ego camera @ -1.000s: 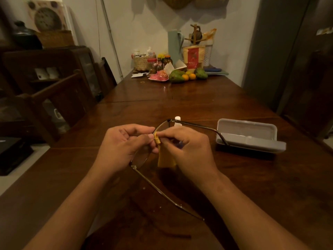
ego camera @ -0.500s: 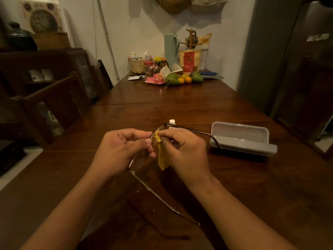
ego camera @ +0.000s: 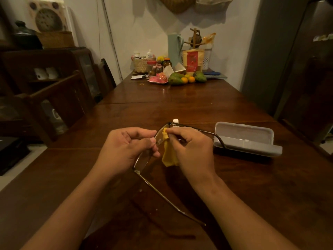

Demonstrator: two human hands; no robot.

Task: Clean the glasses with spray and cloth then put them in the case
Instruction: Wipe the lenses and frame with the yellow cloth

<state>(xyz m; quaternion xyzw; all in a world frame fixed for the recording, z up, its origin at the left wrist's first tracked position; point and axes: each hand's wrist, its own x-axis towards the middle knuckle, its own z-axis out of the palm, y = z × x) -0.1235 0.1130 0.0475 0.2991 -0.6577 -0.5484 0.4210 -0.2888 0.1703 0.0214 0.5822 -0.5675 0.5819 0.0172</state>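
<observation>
Head view. Long table (ego camera: 180, 105) of dark, polished wood with visible plank seams, running from the viewer to a white wall. On the left stand a dark wooden cabinet (ego camera: 59, 60) with glazed doors and a wooden chair (ego camera: 54, 94) with a slanted rail.

Both bare forearms reach in from the bottom edge, and the two hands meet above the table's near half. The left hand (ego camera: 126, 148) has its fingers curled, with thumb and fingertips pinching the frame of the glasses (ego camera: 144, 160) near the bridge. The right hand (ego camera: 191, 150) pinches a cloth (ego camera: 169, 156) against the far lens.

To the right of the hands, lying on the table, is the case (ego camera: 243, 136): a grey, rounded-rectangular hard shell with a smooth matte surface, open with its lid back.

The glasses are held just above the table, between the hands. They have thin, dark metal wire rims and clear lenses. One slender temple runs toward the viewer, and the other curves toward the case.

The cloth is yellow and soft, bunched at the fingertips and hanging in a loose fold below.

At the table's far end is a pale green jug (ego camera: 173, 49), a woven basket (ego camera: 142, 64) and green and orange fruit (ego camera: 175, 78).

Just behind the glasses, only the small white cylindrical cap of the spray bottle (ego camera: 175, 121) shows.
</observation>
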